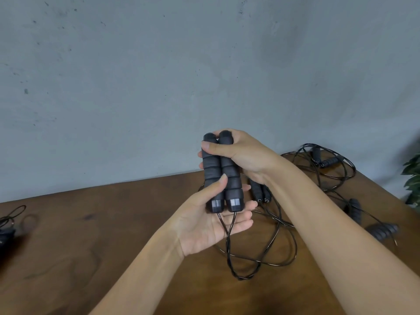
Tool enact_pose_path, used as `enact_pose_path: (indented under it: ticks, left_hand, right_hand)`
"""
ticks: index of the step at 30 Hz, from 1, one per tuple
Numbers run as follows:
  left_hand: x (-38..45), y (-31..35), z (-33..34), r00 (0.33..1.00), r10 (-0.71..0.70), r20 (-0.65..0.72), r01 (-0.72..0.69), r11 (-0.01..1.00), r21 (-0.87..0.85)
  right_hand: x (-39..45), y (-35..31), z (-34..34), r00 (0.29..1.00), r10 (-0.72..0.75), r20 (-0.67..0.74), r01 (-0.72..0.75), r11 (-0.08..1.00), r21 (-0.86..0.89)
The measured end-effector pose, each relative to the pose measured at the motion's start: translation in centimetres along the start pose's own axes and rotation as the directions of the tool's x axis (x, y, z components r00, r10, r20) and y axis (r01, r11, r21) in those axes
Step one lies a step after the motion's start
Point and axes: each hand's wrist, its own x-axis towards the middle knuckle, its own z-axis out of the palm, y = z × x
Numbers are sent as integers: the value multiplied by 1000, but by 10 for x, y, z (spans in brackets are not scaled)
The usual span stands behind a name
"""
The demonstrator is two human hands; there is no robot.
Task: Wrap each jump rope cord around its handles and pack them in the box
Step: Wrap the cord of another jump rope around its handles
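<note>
Above the table (113, 223) I hold two handles (221, 173) side by side, upright: right hand (245, 153) curled round their tops, left hand (211, 221) cupping the bottom, thumb pressing the foam. Their cord (261, 253) hangs loose onto the wood, so wrapping hasn't begun; next I'd wind it round them. No box visible

I count eight black ribbed foam jump-rope handles (222, 171), so four black thin cords (284, 226), on one brown wooden table (113, 223).

Handles (223, 173) held above table (91, 235); ropes (327, 164) right — behind.
</note>
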Motion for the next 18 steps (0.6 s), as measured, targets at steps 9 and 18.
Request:
enact_pose_path:
  ticks: [9,18]
  left_hand:
    - [-23,15,-20,999,31,-29,-28,994,110]
    - [-48,50,-69,959,228,-167,-244,966,-84]
  right_hand:
    - [12,1,44,999,9,-51,-14,996,-86]
    - [-21,58,93,973,223,54,-225,974,29]
